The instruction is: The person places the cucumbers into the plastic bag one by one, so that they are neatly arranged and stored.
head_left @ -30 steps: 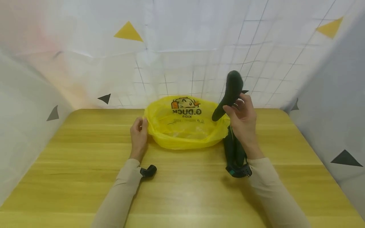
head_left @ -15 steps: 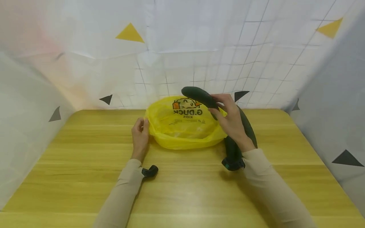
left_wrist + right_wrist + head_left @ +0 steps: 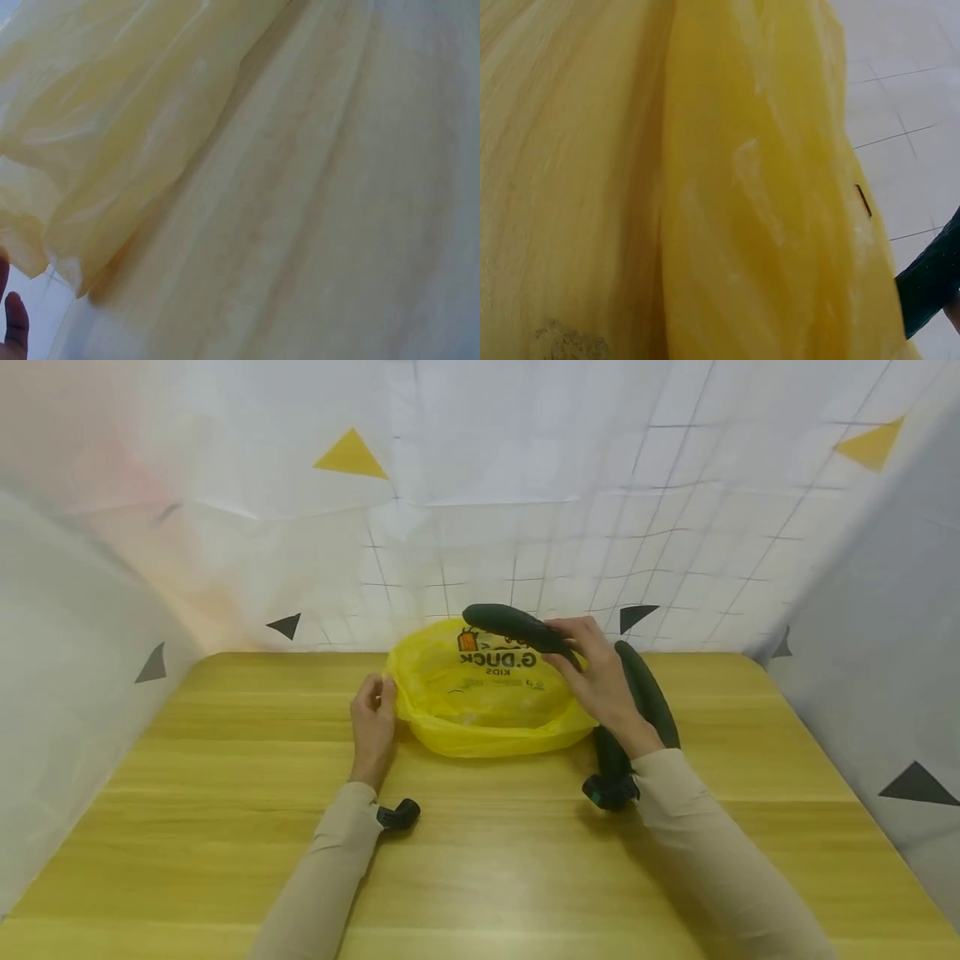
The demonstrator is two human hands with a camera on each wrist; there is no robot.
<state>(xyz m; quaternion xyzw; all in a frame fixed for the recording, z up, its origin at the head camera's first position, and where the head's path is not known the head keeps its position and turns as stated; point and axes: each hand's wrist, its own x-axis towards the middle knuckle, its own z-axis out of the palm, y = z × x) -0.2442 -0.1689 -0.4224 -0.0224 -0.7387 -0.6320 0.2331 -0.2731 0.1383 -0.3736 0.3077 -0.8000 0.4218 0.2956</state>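
Note:
In the head view a yellow plastic bag [image 3: 487, 742] printed "G.DUCK KIDS" stands with its mouth spread wide on the table. My left hand [image 3: 372, 718] pinches its left rim; fingertips of that hand show at the lower left of the left wrist view. My right hand [image 3: 600, 681] grips one end of a dark green cucumber [image 3: 510, 622], which points left over the bag's mouth and covers part of the print. In the right wrist view the cucumber [image 3: 934, 281] shows at the right edge beside the bag [image 3: 765, 187].
Right of the bag, another cucumber [image 3: 648, 693] lies on the wooden table [image 3: 480, 877], partly behind my right forearm. A further dark green cucumber [image 3: 611, 752] lies beside it, partly hidden by the wrist camera [image 3: 611, 793]. A white patterned sheet [image 3: 480, 543] hangs behind the table.
My right hand has moved left with the cucumber, which has swung from near upright to lying across the bag's mouth, then sunk slightly. My left hand keeps its place at the rim.

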